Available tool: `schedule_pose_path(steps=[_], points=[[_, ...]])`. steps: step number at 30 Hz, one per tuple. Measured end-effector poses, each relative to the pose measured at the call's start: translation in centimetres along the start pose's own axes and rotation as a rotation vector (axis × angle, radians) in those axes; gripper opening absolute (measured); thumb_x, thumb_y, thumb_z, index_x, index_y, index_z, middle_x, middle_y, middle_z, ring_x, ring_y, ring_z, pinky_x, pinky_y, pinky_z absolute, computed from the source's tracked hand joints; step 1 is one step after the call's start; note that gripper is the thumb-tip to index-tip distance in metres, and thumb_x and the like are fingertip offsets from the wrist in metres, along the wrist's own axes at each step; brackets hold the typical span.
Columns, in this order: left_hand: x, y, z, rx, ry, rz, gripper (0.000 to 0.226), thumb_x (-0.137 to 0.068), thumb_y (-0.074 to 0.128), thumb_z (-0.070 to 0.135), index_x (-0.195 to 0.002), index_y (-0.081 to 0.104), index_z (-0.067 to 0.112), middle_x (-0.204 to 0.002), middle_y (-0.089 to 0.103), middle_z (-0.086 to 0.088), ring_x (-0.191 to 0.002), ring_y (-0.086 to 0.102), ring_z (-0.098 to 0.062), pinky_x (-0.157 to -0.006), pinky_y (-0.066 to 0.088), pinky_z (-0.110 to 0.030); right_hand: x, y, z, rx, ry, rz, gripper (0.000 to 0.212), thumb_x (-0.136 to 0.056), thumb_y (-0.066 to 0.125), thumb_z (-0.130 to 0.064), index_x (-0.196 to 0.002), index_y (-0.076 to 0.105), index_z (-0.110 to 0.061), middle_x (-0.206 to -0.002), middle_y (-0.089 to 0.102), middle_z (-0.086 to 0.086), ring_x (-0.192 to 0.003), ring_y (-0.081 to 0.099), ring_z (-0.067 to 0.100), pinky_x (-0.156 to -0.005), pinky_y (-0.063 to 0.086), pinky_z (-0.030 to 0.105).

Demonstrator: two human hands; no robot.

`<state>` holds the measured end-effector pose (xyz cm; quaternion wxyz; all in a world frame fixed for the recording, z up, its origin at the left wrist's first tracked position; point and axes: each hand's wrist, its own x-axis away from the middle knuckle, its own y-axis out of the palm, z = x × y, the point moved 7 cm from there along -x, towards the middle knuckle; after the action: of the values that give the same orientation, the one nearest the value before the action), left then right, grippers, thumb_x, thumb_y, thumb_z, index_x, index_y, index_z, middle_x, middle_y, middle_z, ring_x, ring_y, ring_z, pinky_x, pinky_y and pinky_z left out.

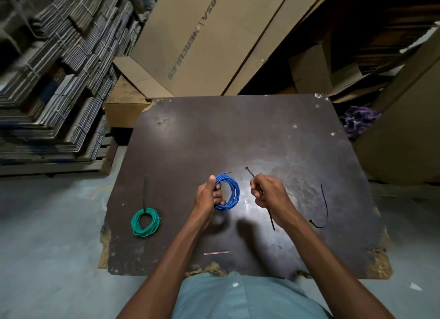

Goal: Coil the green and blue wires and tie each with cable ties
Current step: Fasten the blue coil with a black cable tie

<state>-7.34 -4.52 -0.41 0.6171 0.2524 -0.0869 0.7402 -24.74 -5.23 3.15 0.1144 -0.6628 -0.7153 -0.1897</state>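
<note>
Head view: blue wire coil (pixel 229 192) in left hand (pixel 207 194) grip, right of thumb.

You can read words in just one place. Look at the big brown cardboard box (pixel 204 40) that leans up behind the dark board. It has gray letters printed on its side. The letters say "BSA", then there is a thin line, then "HERCULES". The words run slanted down the box, and from where you stand they look upside down, so you have to turn your head to read them. They are a little blurry but you can still make them out. You cannot read any other words or numbers anywhere else.
</note>
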Motion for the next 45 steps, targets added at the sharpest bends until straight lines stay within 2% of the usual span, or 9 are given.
schedule_pose_path(steps=[10,14,16,20,24,32,36,39,45], points=[[-0.5,-0.9,0.6,-0.018,0.005,-0.039,0.041,-0.105,0.034,0.031,-0.070,0.043,0.012,-0.042,0.030,0.010,-0.033,0.023,-0.005,-0.045,0.037,-0.025,0.1,1.8,-0.2,-0.028,-0.033,0.022,0.035,-0.088,0.039,0.006,-0.059,0.056,-0.002,-0.049,0.044,0.006,-0.045,0.027,0.012,-0.043,0.019,0.019],[-1.0,-0.9,0.9,-0.027,0.014,-0.048,0.041,-0.105,0.035,0.031,-0.070,0.043,0.012,-0.041,0.029,0.011,-0.033,0.022,-0.004,-0.045,0.037,-0.024,-0.3,2.8,0.2,-0.119,0.029,-0.035,0.035,-0.094,0.037,0.001,-0.087,0.071,0.003,-0.061,0.054,0.003,-0.048,0.029,0.008,-0.045,0.021,0.019],[-1.2,-0.9,1.1,-0.034,0.020,-0.050,0.041,-0.105,0.035,0.031,-0.070,0.044,0.012,-0.042,0.029,0.010,-0.033,0.022,-0.004,-0.045,0.037,-0.025,-0.6,3.1,0.5,-0.197,0.083,-0.065,0.037,-0.097,0.036,-0.007,-0.100,0.070,0.008,-0.065,0.056,0.002,-0.053,0.032,0.008,-0.048,0.025,0.021],[-1.5,-0.9,1.5,-0.033,0.030,-0.061,0.040,-0.105,0.035,0.031,-0.070,0.044,0.012,-0.042,0.029,0.011,-0.034,0.022,-0.005,-0.046,0.036,-0.024,-0.6,3.3,0.1,-0.279,0.082,-0.093,0.027,-0.104,0.048,-0.009,-0.104,0.071,0.004,-0.070,0.057,-0.001,-0.059,0.042,0.007,-0.053,0.039,0.018],[-1.7,-0.9,1.8,-0.035,0.036,-0.062,0.041,-0.105,0.036,0.031,-0.070,0.044,0.012,-0.042,0.029,0.010,-0.035,0.022,-0.005,-0.047,0.035,-0.025,-0.6,3.2,-0.4,-0.290,0.064,-0.107,0.018,-0.097,0.059,-0.001,-0.109,0.073,0.000,-0.086,0.073,0.004,-0.071,0.064,0.009,-0.072,0.056,0.020],[-1.8,-0.9,2.8,-0.081,0.084,-0.078,0.042,-0.105,0.033,0.031,-0.072,0.045,0.011,-0.042,0.032,0.012,-0.034,0.026,-0.004,-0.048,0.036,-0.025,-0.7,3.2,-0.1,-0.172,0.110,-0.072,0.028,-0.093,0.055,0.012,-0.116,0.070,0.004,-0.102,0.077,0.022,-0.088,0.076,0.025,-0.081,0.062,0.029],[-2.0,-1.1,3.0,-0.066,0.093,-0.061,0.042,-0.106,0.032,0.030,-0.071,0.045,0.011,-0.041,0.032,0.012,-0.034,0.026,-0.003,-0.046,0.036,-0.024,-0.2,3.6,-0.2,-0.181,0.148,-0.088,0.028,-0.092,0.053,0.015,-0.112,0.070,0.006,-0.101,0.076,0.025,-0.088,0.077,0.029,-0.078,0.063,0.030],[-2.2,-1.3,2.9,-0.053,0.093,-0.051,0.043,-0.106,0.031,0.030,-0.070,0.045,0.011,-0.041,0.031,0.011,-0.033,0.024,-0.003,-0.048,0.034,-0.026,0.1,3.5,0.1,-0.168,0.148,-0.076,0.018,-0.092,0.062,0.009,-0.108,0.070,0.010,-0.097,0.075,0.027,-0.082,0.076,0.027,-0.075,0.063,0.028],[-2.0,-1.6,3.2,-0.121,0.121,0.037,0.048,-0.106,0.028,0.030,-0.067,0.046,0.009,-0.036,0.030,0.009,-0.031,0.024,-0.003,-0.043,0.030,-0.022,0.4,3.5,0.7,0.023,0.157,0.016,0.008,-0.086,0.075,0.000,-0.092,0.076,0.005,-0.065,0.069,0.013,-0.066,0.071,0.024,-0.069,0.062,0.032]])
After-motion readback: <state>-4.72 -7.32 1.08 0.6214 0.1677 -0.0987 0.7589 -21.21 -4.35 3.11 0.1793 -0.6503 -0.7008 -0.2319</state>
